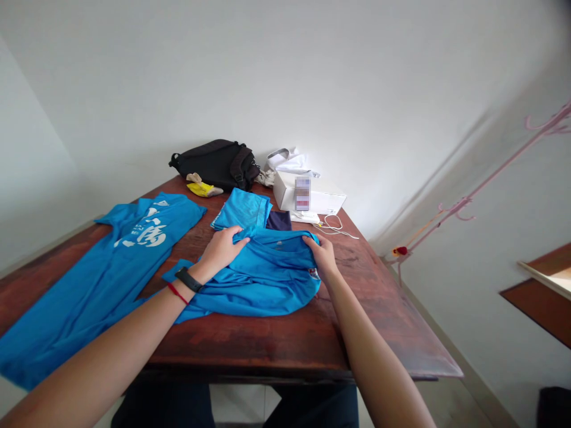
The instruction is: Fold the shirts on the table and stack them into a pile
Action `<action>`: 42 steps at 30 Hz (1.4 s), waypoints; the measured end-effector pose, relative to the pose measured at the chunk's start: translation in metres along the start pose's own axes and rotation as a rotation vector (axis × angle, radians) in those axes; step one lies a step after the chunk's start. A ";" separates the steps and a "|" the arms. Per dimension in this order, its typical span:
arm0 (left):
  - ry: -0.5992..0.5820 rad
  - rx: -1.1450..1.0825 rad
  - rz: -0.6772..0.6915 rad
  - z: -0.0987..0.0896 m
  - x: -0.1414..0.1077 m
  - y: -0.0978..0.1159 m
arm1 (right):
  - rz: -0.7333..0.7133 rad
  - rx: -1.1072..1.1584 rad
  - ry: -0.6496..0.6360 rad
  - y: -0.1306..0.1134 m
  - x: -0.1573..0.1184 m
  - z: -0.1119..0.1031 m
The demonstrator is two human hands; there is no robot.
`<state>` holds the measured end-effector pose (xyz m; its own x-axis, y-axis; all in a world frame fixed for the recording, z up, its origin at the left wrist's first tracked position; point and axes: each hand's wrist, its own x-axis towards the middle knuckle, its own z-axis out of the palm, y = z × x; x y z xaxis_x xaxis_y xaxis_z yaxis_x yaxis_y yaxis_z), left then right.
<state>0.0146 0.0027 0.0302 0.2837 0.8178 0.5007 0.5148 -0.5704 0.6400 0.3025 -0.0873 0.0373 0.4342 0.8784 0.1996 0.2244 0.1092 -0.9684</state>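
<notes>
A reddish desk (250,348) stood before a white wall (250,71), a blue shirt (263,285) bunched at its near middle. Left hand (223,252) and right hand (325,257) pinched it between their fingers (242,243), well apart, seemingly keeping the neckline (286,245) spread.

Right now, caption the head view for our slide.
Left hand and right hand grip a blue shirt on a brown table.

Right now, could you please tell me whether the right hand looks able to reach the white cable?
Probably yes: the right hand need only let go of the blue shirt it holds, as the white cable lies close beyond, with nothing visibly standing between.
</notes>
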 end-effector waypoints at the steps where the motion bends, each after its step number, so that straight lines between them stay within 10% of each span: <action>1: 0.029 -0.030 0.016 -0.003 0.001 0.006 | -0.044 -0.037 0.093 0.001 0.002 -0.003; 7: 0.049 -0.143 0.085 -0.013 -0.005 0.036 | -0.203 -0.257 0.379 0.001 0.007 -0.011; 17: -0.181 0.003 -0.013 0.026 0.001 -0.018 | -0.042 -0.404 0.200 0.048 0.025 -0.021; 22: -0.275 0.185 -0.006 0.021 -0.004 -0.003 | -0.084 -0.418 0.144 0.047 0.018 -0.018; 28: -0.440 0.305 0.061 -0.003 -0.042 0.044 | -0.121 -0.461 -0.004 0.009 -0.020 -0.053; 35: -0.755 0.008 0.321 -0.030 -0.110 0.155 | -0.162 -0.656 -0.202 -0.048 -0.085 -0.178; 42: -0.539 -0.434 0.478 -0.057 -0.102 0.274 | -0.182 -0.655 0.069 -0.143 -0.115 -0.283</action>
<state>0.0805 -0.2410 0.1880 0.7968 0.3416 0.4984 -0.0849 -0.7533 0.6522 0.4672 -0.3351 0.1951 0.3893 0.8385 0.3813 0.7713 -0.0704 -0.6326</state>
